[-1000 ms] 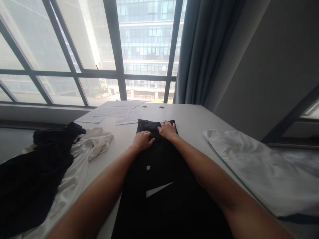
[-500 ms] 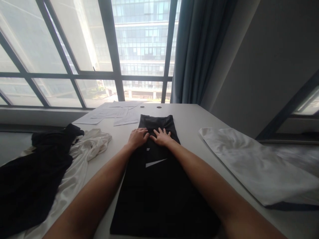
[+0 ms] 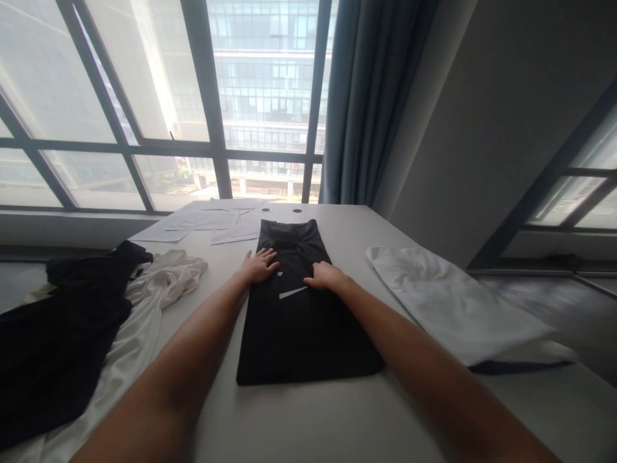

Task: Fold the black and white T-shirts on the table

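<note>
A black folded garment (image 3: 308, 341), which looks like a shirt, lies lengthwise in front of me with a small white print on it. Its far end is slightly creased. My left hand (image 3: 261, 265) rests flat on its left edge, fingers spread. On the right edge, my right hand (image 3: 328, 276) presses on the cloth with thumb and forefinger apart; its other fingers are mostly hidden. No fold of cloth shows clearly between the fingers of either hand.
The garment lies on a white table (image 3: 270, 424). To the left are a black garment (image 3: 72, 341) and a crumpled cream cloth (image 3: 168, 283). A white garment (image 3: 443, 302) lies at the right edge. Papers (image 3: 207, 218) are near the window; a curtain (image 3: 371, 103) hangs behind.
My hands have moved apart from the middle toward the garment's two side edges. The right fingers are more bent than before. The view has shifted, and the garment's whole near edge now shows.
</note>
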Action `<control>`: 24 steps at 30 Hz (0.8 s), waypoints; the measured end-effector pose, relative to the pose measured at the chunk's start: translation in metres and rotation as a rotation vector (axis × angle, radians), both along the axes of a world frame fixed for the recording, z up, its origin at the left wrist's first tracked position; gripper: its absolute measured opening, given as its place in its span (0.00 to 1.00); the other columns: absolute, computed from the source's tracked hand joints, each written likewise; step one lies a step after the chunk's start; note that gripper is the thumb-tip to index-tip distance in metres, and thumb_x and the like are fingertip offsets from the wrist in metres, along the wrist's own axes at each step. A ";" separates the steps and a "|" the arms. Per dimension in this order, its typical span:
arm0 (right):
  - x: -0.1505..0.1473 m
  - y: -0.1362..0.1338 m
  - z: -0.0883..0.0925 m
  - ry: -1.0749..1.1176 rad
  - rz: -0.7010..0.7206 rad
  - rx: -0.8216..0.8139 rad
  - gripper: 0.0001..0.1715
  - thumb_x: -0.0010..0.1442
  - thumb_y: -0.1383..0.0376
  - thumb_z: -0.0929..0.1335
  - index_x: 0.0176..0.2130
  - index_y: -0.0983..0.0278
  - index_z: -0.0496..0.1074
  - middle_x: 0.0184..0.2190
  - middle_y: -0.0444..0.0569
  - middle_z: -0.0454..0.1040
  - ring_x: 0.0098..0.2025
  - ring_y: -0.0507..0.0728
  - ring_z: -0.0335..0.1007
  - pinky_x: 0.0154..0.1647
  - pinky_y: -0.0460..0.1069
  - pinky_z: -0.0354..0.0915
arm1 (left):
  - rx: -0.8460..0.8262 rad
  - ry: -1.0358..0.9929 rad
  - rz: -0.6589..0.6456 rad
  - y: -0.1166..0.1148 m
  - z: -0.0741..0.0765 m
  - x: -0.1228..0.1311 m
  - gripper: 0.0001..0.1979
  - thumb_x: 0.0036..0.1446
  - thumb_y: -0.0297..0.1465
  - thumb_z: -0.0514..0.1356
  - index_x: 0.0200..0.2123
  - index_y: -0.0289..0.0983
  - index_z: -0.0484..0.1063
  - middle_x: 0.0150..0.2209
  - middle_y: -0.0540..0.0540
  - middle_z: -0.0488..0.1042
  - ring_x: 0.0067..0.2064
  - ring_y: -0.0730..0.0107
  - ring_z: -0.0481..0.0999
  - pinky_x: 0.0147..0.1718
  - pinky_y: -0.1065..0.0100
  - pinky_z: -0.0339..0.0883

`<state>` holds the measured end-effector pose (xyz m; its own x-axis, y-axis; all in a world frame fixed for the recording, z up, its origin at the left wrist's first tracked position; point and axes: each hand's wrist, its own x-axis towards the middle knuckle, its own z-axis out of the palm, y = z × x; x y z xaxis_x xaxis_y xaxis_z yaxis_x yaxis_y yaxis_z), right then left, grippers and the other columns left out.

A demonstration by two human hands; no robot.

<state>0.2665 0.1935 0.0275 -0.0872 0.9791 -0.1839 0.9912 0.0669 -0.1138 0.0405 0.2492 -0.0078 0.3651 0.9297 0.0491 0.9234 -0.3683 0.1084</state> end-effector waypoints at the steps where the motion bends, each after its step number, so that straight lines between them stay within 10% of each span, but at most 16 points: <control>1: 0.005 -0.006 -0.002 0.006 0.021 0.024 0.38 0.62 0.47 0.68 0.61 0.68 0.68 0.61 0.64 0.66 0.61 0.69 0.65 0.58 0.58 0.63 | 0.037 0.037 0.012 -0.004 0.004 0.004 0.29 0.69 0.46 0.45 0.69 0.44 0.56 0.72 0.44 0.49 0.72 0.53 0.47 0.66 0.39 0.38; 7: 0.032 -0.048 -0.009 0.024 -0.003 0.187 0.35 0.64 0.51 0.67 0.62 0.68 0.65 0.61 0.63 0.67 0.61 0.66 0.65 0.57 0.55 0.63 | 0.205 0.079 -0.033 -0.083 0.023 0.030 0.21 0.65 0.43 0.54 0.53 0.38 0.75 0.57 0.37 0.72 0.58 0.49 0.69 0.55 0.52 0.63; 14: 0.058 -0.096 0.010 0.000 -0.163 0.125 0.32 0.57 0.49 0.71 0.54 0.65 0.74 0.53 0.60 0.75 0.55 0.65 0.72 0.49 0.52 0.67 | -0.061 0.072 0.076 -0.188 0.042 0.028 0.34 0.54 0.56 0.59 0.55 0.38 0.70 0.54 0.37 0.71 0.53 0.49 0.74 0.48 0.58 0.69; 24: 0.039 -0.159 0.033 0.133 -0.125 0.280 0.23 0.52 0.66 0.71 0.49 0.61 0.78 0.50 0.54 0.78 0.52 0.64 0.74 0.46 0.50 0.68 | -0.071 0.051 0.116 -0.239 0.049 0.030 0.11 0.56 0.32 0.58 0.40 0.41 0.78 0.47 0.43 0.79 0.50 0.56 0.77 0.44 0.65 0.71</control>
